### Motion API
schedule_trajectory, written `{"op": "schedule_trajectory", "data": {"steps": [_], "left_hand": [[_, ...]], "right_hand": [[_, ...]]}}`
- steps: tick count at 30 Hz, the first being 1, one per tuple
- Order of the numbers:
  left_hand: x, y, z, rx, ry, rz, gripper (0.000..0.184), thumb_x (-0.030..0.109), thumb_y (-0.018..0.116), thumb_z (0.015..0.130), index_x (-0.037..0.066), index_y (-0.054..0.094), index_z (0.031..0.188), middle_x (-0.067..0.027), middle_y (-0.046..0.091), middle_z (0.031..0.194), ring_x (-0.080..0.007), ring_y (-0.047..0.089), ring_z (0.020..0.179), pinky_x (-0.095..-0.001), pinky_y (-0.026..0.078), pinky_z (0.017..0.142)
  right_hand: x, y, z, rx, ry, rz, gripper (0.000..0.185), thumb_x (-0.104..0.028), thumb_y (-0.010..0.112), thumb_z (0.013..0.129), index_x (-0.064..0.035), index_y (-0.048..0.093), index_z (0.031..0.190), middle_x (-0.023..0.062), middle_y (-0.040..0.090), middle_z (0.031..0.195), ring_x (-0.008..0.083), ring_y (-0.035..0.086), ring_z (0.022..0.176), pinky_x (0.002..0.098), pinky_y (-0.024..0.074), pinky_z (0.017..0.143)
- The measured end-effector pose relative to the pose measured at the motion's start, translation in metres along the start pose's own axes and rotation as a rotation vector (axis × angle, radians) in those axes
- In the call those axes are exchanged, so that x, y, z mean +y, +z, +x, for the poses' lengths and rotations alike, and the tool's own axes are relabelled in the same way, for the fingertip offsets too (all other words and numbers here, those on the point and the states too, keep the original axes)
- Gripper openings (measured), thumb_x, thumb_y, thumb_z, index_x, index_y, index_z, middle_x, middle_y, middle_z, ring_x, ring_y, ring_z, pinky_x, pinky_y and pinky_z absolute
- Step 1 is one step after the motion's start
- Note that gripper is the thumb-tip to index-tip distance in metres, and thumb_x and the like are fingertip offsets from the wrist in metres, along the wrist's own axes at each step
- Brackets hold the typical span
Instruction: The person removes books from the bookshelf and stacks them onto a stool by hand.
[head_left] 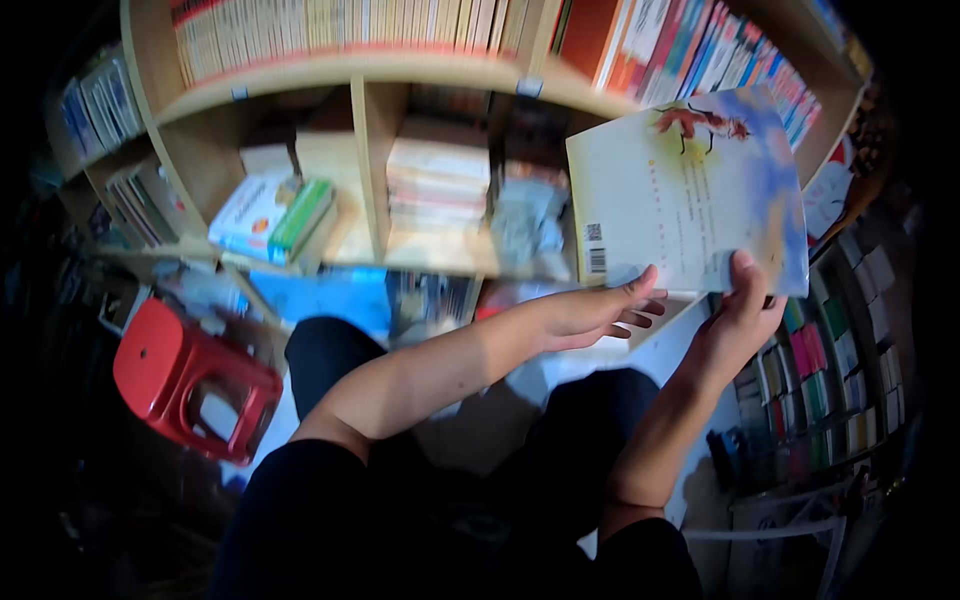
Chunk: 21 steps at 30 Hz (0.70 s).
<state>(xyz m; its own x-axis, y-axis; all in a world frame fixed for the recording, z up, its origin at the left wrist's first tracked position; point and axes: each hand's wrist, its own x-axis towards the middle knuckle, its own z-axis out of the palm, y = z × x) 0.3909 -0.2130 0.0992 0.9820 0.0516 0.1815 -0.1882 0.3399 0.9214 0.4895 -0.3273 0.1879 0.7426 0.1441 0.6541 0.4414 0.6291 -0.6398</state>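
A thin picture book (690, 200) with a barcode and a reddish animal drawn on its pale cover is held up at the right, before the bookshelf. My right hand (745, 310) grips its lower edge, thumb on the cover and fingers behind. Beside the book's lower left edge is my left hand (605, 312), its fingers apart and its thumb near or against the edge. It holds nothing that I can see.
The wooden bookshelf (370, 170) spans the front, with green-and-white books (270, 218), a book stack (437, 185) and plastic-wrapped items (530, 215). A red stool (190, 380) stands at the left. More shelved books (810, 350) are at the right.
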Motion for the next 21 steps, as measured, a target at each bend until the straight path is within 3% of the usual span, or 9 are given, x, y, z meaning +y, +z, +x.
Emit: {"op": "schedule_trajectory", "data": {"steps": [4, 7, 9, 11, 13, 15, 17, 19, 21], "left_hand": [[-0.092, -0.008, -0.066, 0.011, -0.362, -0.155, 0.100, 0.081, 0.035, 0.096, -0.001, 0.038, 0.154, -0.0174, 0.050, 0.151, -0.0269, 0.049, 0.138, -0.0401, 0.038, 0.113], [-0.137, -0.027, -0.117, 0.296, -0.535, -0.374, 0.085, 0.073, 0.045, 0.098, 0.000, 0.052, 0.141, -0.0189, 0.057, 0.144, -0.0270, 0.059, 0.128, -0.0393, 0.047, 0.107], [-0.162, -0.051, -0.140, 0.543, -0.461, -0.405, 0.077, 0.070, 0.050, 0.098, 0.003, 0.054, 0.137, -0.0176, 0.062, 0.135, -0.0247, 0.064, 0.119, -0.0391, 0.050, 0.103], [-0.171, -0.060, -0.141, 0.787, -0.498, -0.339, 0.084, 0.071, 0.060, 0.091, 0.005, 0.049, 0.141, -0.0142, 0.063, 0.127, -0.0227, 0.060, 0.122, -0.0380, 0.045, 0.109], [-0.168, -0.051, -0.131, 0.833, -0.510, -0.392, 0.089, 0.071, 0.065, 0.088, 0.004, 0.048, 0.144, -0.0145, 0.061, 0.132, -0.0246, 0.056, 0.127, -0.0398, 0.042, 0.111], [-0.194, -0.050, -0.125, 0.817, -0.500, -0.553, 0.080, 0.064, 0.058, 0.096, 0.009, 0.042, 0.152, -0.0119, 0.055, 0.145, -0.0246, 0.053, 0.134, -0.0421, 0.039, 0.113], [-0.222, -0.042, -0.122, 0.811, -0.258, -0.776, 0.071, 0.056, 0.057, 0.101, 0.009, 0.042, 0.151, -0.0103, 0.055, 0.147, -0.0213, 0.056, 0.132, -0.0398, 0.046, 0.108], [-0.266, -0.042, -0.118, 0.785, 0.023, -0.815, 0.074, 0.056, 0.052, 0.103, 0.009, 0.034, 0.157, -0.0083, 0.048, 0.155, -0.0228, 0.050, 0.140, -0.0418, 0.039, 0.116], [-0.259, -0.032, -0.121, 0.695, 0.064, -0.900, 0.077, 0.060, 0.046, 0.104, 0.008, 0.031, 0.158, -0.0096, 0.044, 0.158, -0.0250, 0.047, 0.142, -0.0445, 0.036, 0.119]], "right_hand": [[0.040, -0.043, -0.026, -0.095, 0.303, -0.123, 0.042, -0.010, 0.070, 0.085, 0.0063, 0.062, 0.123, 0.0114, 0.070, 0.110, 0.0181, 0.067, 0.097, 0.0305, 0.0511, 0.089], [0.076, -0.068, -0.052, -0.199, 0.503, -0.207, 0.042, -0.011, 0.073, 0.083, 0.0056, 0.063, 0.120, 0.0102, 0.070, 0.107, 0.0177, 0.067, 0.094, 0.0290, 0.0513, 0.086], [0.108, -0.093, -0.066, -0.312, 0.663, -0.325, 0.043, -0.015, 0.080, 0.078, 0.0032, 0.064, 0.113, 0.0095, 0.071, 0.101, 0.0150, 0.067, 0.090, 0.0255, 0.0503, 0.082], [0.137, -0.109, -0.092, -0.343, 0.758, -0.352, 0.041, -0.014, 0.080, 0.077, 0.0032, 0.064, 0.110, 0.0096, 0.072, 0.100, 0.0150, 0.067, 0.089, 0.0260, 0.0501, 0.082], [0.139, -0.099, -0.116, -0.351, 0.848, -0.292, 0.047, -0.007, 0.080, 0.076, 0.0088, 0.058, 0.114, 0.0133, 0.071, 0.102, 0.0182, 0.067, 0.091, 0.0301, 0.0509, 0.089], [0.143, -0.103, -0.129, -0.356, 0.889, -0.326, 0.051, -0.005, 0.079, 0.076, 0.0111, 0.055, 0.118, 0.0149, 0.070, 0.103, 0.0190, 0.067, 0.093, 0.0309, 0.0509, 0.092], [0.137, -0.100, -0.133, -0.379, 0.921, -0.331, 0.051, -0.003, 0.077, 0.077, 0.0114, 0.053, 0.120, 0.0148, 0.070, 0.103, 0.0191, 0.068, 0.093, 0.0304, 0.0508, 0.092], [0.139, -0.100, -0.135, -0.354, 0.950, -0.328, 0.050, -0.002, 0.077, 0.077, 0.0112, 0.054, 0.119, 0.0148, 0.070, 0.103, 0.0190, 0.068, 0.092, 0.0300, 0.0509, 0.091], [0.139, -0.098, -0.134, -0.343, 0.934, -0.360, 0.048, -0.001, 0.076, 0.077, 0.0109, 0.054, 0.118, 0.0142, 0.071, 0.104, 0.0191, 0.069, 0.092, 0.0301, 0.0514, 0.091]]}}
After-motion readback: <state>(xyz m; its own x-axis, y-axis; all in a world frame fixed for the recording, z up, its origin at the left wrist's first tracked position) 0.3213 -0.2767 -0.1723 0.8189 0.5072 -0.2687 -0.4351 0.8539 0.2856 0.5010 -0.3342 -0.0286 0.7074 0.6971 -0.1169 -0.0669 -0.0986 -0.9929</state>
